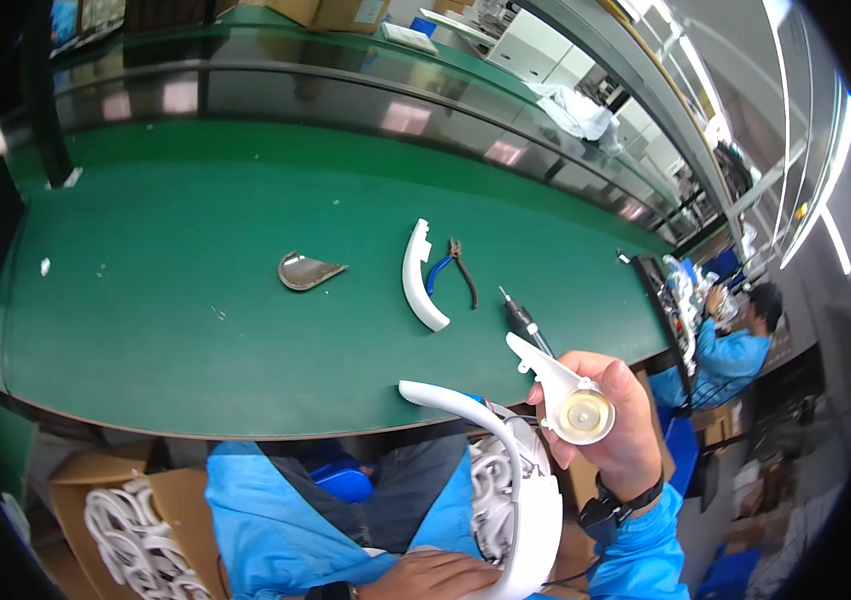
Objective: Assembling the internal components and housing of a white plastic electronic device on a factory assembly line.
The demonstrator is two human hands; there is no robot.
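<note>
White curved headband piece (520, 500) sits clamped in your left grip (435, 575) at its lower end, below the bench (195, 300) edge, while your right grip (615, 430) is closed around a round earcup part (570, 400) just above it. Held only at that end, the arc could twist free and fall into the box of white parts (135, 545).
</note>
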